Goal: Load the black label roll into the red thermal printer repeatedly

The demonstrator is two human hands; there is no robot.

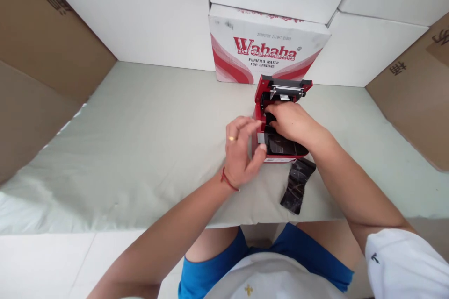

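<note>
A small red-and-black machine, which looks like a label printer, stands on the cloth with its lid tilted up. A metal bar and roller show under the lid. My right hand reaches into the machine from the right, fingers curled down inside; what they grip is hidden. Glossy black film covers the machine's front part. At the machine's left side is my left hand, fingers bent and apart, holding nothing; whether its fingertips touch the red wall I cannot tell. A crumpled black film strip lies in front, to the right.
Pale green cloth covers the table. Behind the machine stands a white and red Wahaha water carton, among stacked white boxes. Brown cardboard walls flank both sides. The table's front edge runs just above my legs.
</note>
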